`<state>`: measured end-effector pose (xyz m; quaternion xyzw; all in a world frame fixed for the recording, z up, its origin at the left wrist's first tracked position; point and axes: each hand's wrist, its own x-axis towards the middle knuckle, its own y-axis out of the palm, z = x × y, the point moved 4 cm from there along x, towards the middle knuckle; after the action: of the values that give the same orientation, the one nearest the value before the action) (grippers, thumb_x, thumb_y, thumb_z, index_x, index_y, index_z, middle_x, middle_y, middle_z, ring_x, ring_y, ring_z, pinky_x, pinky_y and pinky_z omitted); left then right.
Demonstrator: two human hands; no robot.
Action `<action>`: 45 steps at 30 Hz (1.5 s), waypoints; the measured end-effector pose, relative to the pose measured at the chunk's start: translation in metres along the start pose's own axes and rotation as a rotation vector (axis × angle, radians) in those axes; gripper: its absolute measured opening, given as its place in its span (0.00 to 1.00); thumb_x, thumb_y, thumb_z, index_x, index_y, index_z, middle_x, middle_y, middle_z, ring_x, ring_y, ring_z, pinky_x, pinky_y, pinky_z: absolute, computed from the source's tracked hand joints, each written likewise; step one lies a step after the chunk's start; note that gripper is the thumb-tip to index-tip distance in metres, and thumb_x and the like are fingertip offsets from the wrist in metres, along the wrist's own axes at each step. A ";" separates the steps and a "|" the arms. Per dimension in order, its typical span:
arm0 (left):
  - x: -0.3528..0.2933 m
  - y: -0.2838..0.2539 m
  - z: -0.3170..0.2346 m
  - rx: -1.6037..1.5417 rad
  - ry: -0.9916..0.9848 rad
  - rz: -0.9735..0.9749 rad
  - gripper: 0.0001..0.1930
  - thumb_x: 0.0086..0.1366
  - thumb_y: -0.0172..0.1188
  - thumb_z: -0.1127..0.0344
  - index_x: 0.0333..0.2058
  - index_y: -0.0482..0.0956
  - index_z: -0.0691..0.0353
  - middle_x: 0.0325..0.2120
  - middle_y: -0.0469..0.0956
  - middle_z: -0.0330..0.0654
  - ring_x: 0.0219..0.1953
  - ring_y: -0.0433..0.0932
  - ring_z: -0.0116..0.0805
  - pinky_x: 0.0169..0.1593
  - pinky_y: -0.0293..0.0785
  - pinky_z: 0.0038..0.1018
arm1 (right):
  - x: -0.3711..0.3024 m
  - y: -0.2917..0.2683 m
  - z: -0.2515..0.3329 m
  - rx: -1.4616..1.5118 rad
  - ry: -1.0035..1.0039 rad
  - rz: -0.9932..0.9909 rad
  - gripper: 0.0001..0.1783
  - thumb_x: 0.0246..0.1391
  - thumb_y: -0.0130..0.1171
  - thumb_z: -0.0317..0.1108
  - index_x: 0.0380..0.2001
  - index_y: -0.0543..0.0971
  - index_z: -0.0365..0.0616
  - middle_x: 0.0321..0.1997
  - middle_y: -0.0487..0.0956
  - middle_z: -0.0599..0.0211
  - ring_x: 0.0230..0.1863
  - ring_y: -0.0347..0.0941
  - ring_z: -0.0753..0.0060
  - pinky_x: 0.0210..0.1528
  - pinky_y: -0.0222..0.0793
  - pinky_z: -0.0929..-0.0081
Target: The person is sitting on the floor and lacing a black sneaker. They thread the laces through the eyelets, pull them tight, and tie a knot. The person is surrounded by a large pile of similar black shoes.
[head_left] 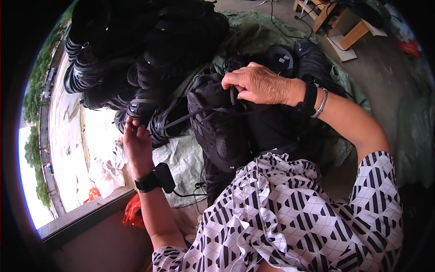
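Note:
A black sneaker (217,131) with mesh panels rests on my lap, its toe toward me and its opening away. From its eyelets a black shoelace (179,120) runs taut to the left. My left hand (137,143) is closed on the far end of that lace, off to the shoe's left. At the shoe's upper right edge, near the tongue (208,86), my right hand (260,85) has thumb and index finger closed round a dark edge of the shoe. Whether a lace is also between those fingers is hidden.
A big heap of black shoes (149,45) lies ahead to the left. More dark shoes (312,65) lie beyond my right hand on a green sheet (258,25). A wooden stool (355,34) stands far right. A ledge (90,213) borders the left, near a red bag (133,211).

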<state>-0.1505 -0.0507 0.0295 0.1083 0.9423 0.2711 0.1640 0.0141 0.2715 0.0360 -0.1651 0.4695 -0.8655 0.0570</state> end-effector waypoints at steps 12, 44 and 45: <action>-0.038 0.092 0.080 0.730 0.249 0.370 0.09 0.73 0.49 0.64 0.36 0.75 0.62 0.22 0.70 0.28 0.22 0.60 0.13 0.25 0.56 0.15 | 0.020 0.003 0.005 0.017 0.384 0.265 0.09 0.50 0.61 0.38 0.24 0.79 0.44 0.55 0.73 0.55 0.54 0.70 0.54 0.57 0.63 0.62; -0.041 0.082 0.089 0.708 0.021 0.514 0.15 0.69 0.56 0.57 0.28 0.77 0.62 0.23 0.70 0.27 0.28 0.63 0.16 0.35 0.60 0.17 | -0.035 0.005 0.033 0.979 0.799 0.598 0.19 0.58 0.58 0.46 0.31 0.77 0.37 0.13 0.71 0.75 0.10 0.61 0.90 0.11 0.52 0.88; -0.040 0.081 0.090 0.704 0.007 0.500 0.15 0.69 0.56 0.57 0.28 0.77 0.62 0.24 0.70 0.27 0.28 0.63 0.16 0.35 0.60 0.17 | -0.037 -0.002 0.023 0.805 0.778 0.505 0.16 0.57 0.60 0.42 0.32 0.77 0.37 0.14 0.71 0.75 0.10 0.61 0.90 0.11 0.54 0.88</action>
<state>-0.0716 0.0479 0.0123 0.3818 0.9226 -0.0352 0.0429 0.0571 0.2637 0.0412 0.3135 0.1168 -0.9315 0.1425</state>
